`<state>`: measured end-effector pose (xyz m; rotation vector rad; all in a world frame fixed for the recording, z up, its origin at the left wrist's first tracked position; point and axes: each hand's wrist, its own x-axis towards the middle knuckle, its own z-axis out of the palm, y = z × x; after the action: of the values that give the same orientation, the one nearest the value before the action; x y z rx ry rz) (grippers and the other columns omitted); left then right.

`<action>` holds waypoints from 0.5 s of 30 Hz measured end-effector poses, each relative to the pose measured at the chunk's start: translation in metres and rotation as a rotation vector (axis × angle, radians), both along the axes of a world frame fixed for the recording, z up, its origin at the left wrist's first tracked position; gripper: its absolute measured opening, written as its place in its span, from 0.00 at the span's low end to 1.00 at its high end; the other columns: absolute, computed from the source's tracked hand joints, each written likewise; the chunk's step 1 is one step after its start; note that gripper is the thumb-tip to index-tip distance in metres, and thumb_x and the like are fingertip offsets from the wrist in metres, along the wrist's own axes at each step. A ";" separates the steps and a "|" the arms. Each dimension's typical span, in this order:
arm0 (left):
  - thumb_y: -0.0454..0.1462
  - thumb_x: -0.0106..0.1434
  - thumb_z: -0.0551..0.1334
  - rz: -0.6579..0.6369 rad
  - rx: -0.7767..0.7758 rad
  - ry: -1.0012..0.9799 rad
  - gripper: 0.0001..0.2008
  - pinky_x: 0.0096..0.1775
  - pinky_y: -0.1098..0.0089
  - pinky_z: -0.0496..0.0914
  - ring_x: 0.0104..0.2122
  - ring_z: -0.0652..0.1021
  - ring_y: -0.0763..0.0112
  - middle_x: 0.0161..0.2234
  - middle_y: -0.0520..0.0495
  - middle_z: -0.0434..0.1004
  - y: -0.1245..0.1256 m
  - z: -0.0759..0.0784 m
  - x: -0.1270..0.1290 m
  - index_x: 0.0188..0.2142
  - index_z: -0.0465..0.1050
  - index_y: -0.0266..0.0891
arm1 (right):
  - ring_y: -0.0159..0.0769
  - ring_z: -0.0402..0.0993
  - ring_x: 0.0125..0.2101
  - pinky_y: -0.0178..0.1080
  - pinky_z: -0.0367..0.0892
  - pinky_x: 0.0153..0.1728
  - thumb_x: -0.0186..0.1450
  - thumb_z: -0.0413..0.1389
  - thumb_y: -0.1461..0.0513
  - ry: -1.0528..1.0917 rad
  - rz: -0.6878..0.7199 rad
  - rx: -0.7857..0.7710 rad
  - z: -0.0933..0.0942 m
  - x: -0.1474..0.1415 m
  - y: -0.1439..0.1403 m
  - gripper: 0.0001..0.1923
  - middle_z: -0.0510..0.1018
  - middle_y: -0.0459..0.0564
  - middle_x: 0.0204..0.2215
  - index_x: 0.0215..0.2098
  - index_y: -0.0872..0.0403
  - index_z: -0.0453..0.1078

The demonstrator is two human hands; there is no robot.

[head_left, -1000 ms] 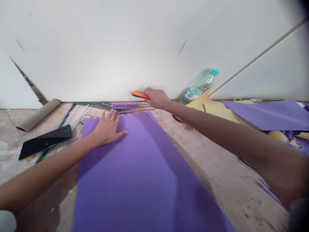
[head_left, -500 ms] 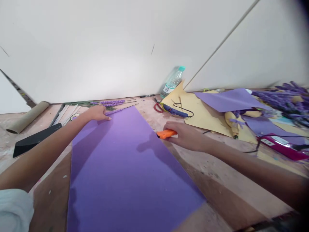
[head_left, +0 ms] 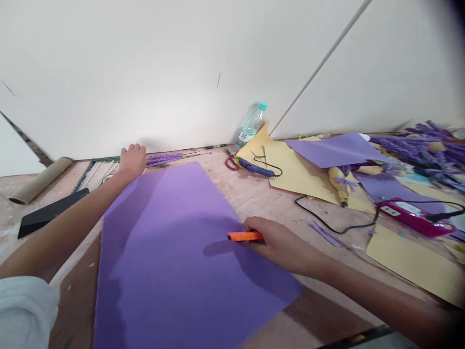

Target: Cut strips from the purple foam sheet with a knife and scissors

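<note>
My right hand (head_left: 278,242) is closed around an orange utility knife (head_left: 244,236), just over the right edge of a large purple sheet (head_left: 174,247). No blade can be made out. At the far left corner of the sheet my left hand (head_left: 133,161) is curled over a bunch of artificial lavender stems (head_left: 165,159). Its fingertips are hidden behind the knuckles. The purple flower heads show to the right of this hand, and green stems reach out to its left.
Left lie a cardboard tube (head_left: 41,182), a black phone (head_left: 51,211) and white glue sticks (head_left: 95,175). A water bottle (head_left: 251,128) leans on the wall near red-handled scissors (head_left: 231,162) and a blue glue gun (head_left: 257,168). Right are yellow sheets (head_left: 294,169), a pink power strip (head_left: 414,218) and lavender bunches (head_left: 417,145).
My left hand has moved up and left off the sheet to the lavender. The stem that lay on the sheet is gone from there. My right hand with the knife has come nearer, over the sheet.
</note>
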<state>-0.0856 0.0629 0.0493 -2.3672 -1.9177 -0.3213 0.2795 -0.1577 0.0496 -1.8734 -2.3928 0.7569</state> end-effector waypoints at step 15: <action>0.47 0.70 0.63 -0.438 -0.281 -0.611 0.33 0.58 0.48 0.69 0.62 0.73 0.51 0.68 0.34 0.65 -0.012 -0.013 0.035 0.70 0.58 0.41 | 0.50 0.80 0.48 0.51 0.72 0.45 0.71 0.50 0.55 0.129 0.397 0.425 0.085 0.048 0.030 0.21 0.83 0.48 0.49 0.58 0.34 0.75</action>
<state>-0.0504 0.0508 0.0368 -3.1561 -1.6869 -0.9603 0.3277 -0.1274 0.1345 -1.1783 -2.6067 0.3191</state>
